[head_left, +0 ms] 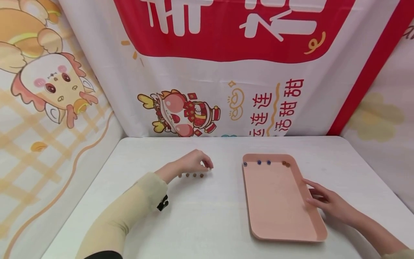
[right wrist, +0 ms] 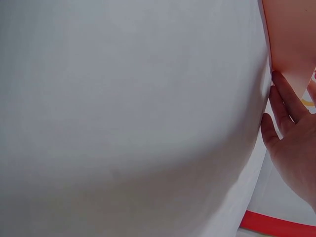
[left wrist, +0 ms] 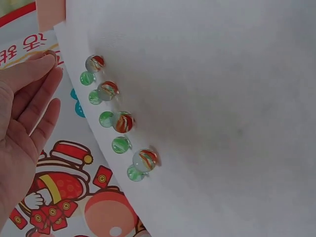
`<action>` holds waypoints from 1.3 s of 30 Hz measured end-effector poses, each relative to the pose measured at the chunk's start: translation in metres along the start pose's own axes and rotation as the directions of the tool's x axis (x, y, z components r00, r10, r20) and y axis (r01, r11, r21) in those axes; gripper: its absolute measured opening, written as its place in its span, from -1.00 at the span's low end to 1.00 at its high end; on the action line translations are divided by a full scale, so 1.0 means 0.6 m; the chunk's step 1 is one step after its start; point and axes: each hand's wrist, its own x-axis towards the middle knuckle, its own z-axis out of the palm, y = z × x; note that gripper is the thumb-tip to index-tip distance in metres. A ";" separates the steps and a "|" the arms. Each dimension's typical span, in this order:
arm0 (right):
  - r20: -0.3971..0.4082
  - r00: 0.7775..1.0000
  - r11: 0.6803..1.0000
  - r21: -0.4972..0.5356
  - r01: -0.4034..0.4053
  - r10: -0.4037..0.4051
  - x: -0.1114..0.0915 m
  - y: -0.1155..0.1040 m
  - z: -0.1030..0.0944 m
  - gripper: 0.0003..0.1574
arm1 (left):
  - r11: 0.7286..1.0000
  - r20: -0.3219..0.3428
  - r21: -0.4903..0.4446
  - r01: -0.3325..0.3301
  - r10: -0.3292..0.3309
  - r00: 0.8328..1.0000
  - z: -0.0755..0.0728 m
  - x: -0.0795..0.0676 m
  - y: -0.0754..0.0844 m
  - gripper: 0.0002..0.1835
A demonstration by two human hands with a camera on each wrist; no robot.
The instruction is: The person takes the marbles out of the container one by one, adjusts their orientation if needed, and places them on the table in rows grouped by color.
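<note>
Left hand (head_left: 194,162): grip pinching a small marble (head_left: 209,169), beside loose green marbles (left wrist: 120,145) on the tabletop (head_left: 207,219). Right hand (head_left: 333,205): grip spread, touching the pink tray (head_left: 278,201). Risks: smooth glass may slip from so narrow a pinch; brushing knuckles could scatter the row.

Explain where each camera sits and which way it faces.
Head: on the head, facing forward and down at table, tray and marbles; left hand and right hand show.
Left wrist: on that wrist, facing the marbles; left hand shows.
Right wrist: on that wrist, facing the table and tray; right hand shows.
Head and left wrist share marbles and left hand.
</note>
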 end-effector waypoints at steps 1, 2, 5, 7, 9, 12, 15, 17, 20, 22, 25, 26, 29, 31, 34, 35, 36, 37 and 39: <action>0.000 1.000 1.000 -0.001 0.000 0.000 0.000 0.000 0.000 -0.11 | 1.000 0.002 0.000 0.012 -0.012 1.000 0.002 -0.001 -0.002 -0.84; 0.001 1.000 1.000 0.001 0.000 0.000 0.000 -0.001 0.000 -0.11 | 1.000 0.004 0.003 0.021 -0.021 1.000 0.003 -0.002 -0.004 -0.84; 0.009 1.000 1.000 0.008 -0.004 0.004 -0.001 -0.002 0.000 -0.11 | 0.999 0.012 0.003 0.037 -0.037 0.999 0.009 -0.003 -0.010 -0.86; 0.016 1.000 1.000 0.014 -0.007 0.007 -0.001 -0.003 0.000 -0.11 | 0.999 0.021 -0.002 0.045 -0.045 0.999 0.013 -0.002 -0.013 -0.87; 0.021 1.000 1.000 0.017 -0.012 0.011 -0.001 -0.004 0.000 -0.11 | 0.999 0.030 0.002 0.050 -0.050 0.998 0.018 0.000 -0.015 -0.88; 0.024 1.000 1.000 0.020 -0.018 0.017 -0.001 -0.003 0.001 -0.10 | 0.999 0.041 0.027 0.045 -0.046 0.998 0.024 0.002 -0.016 -0.88; 0.021 1.000 1.000 0.016 -0.018 0.018 -0.001 -0.003 0.002 -0.10 | 0.998 0.047 0.065 0.022 -0.025 0.999 0.027 0.003 -0.015 -0.87; 0.017 1.000 1.000 0.013 -0.017 0.017 -0.001 -0.003 0.002 -0.10 | 0.997 0.049 0.082 0.014 -0.018 0.999 0.028 0.004 -0.014 -0.86; 0.014 1.000 1.000 0.014 -0.014 0.013 -0.001 -0.002 0.001 -0.11 | 0.995 0.052 0.098 0.018 -0.023 0.998 0.029 0.004 -0.012 -0.86; 0.017 1.000 1.000 0.021 -0.014 0.013 -0.001 -0.002 0.001 -0.11 | 0.994 0.054 0.110 0.018 -0.024 0.998 0.030 0.005 -0.012 -0.85; 0.022 1.000 0.999 0.029 -0.014 0.013 -0.002 -0.002 0.001 -0.12 | 0.993 0.060 0.118 0.018 -0.025 0.998 0.031 0.006 -0.013 -0.85; 0.024 1.000 0.999 0.030 -0.014 0.013 -0.002 -0.003 0.001 -0.12 | 0.994 0.063 0.112 0.020 -0.027 0.998 0.031 0.006 -0.013 -0.85; 0.018 1.000 1.000 0.026 -0.014 0.013 -0.002 -0.004 0.001 -0.12 | 0.996 0.067 0.084 0.044 -0.050 0.997 0.027 0.005 -0.012 -0.85; 0.016 1.000 1.000 0.026 -0.016 0.015 -0.003 -0.004 0.001 -0.12 | 0.996 0.061 0.063 0.063 -0.067 0.996 0.020 0.004 -0.009 -0.85; 0.018 1.000 0.999 0.029 -0.019 0.018 -0.003 -0.005 0.002 -0.11 | 0.997 0.035 0.053 0.055 -0.057 0.998 0.007 0.005 -0.004 -0.83; 0.016 1.000 0.999 0.027 -0.020 0.019 -0.003 -0.005 0.002 -0.11 | 0.997 0.025 0.057 0.043 -0.044 0.999 0.002 0.006 -0.001 -0.82; 0.018 1.000 0.999 0.027 -0.022 0.021 -0.003 -0.005 0.002 -0.11 | 0.998 0.014 0.060 0.027 -0.028 1.000 -0.002 0.007 0.001 -0.81; 0.016 1.000 0.999 0.025 -0.021 0.021 -0.003 -0.005 0.002 -0.11 | 0.998 0.006 0.056 0.012 -0.013 1.000 -0.006 0.009 0.004 -0.80; 0.016 1.000 1.000 0.023 -0.022 0.021 -0.003 -0.004 0.002 -0.11 | 0.999 -0.003 0.045 -0.015 0.015 1.000 -0.013 0.014 0.011 -0.80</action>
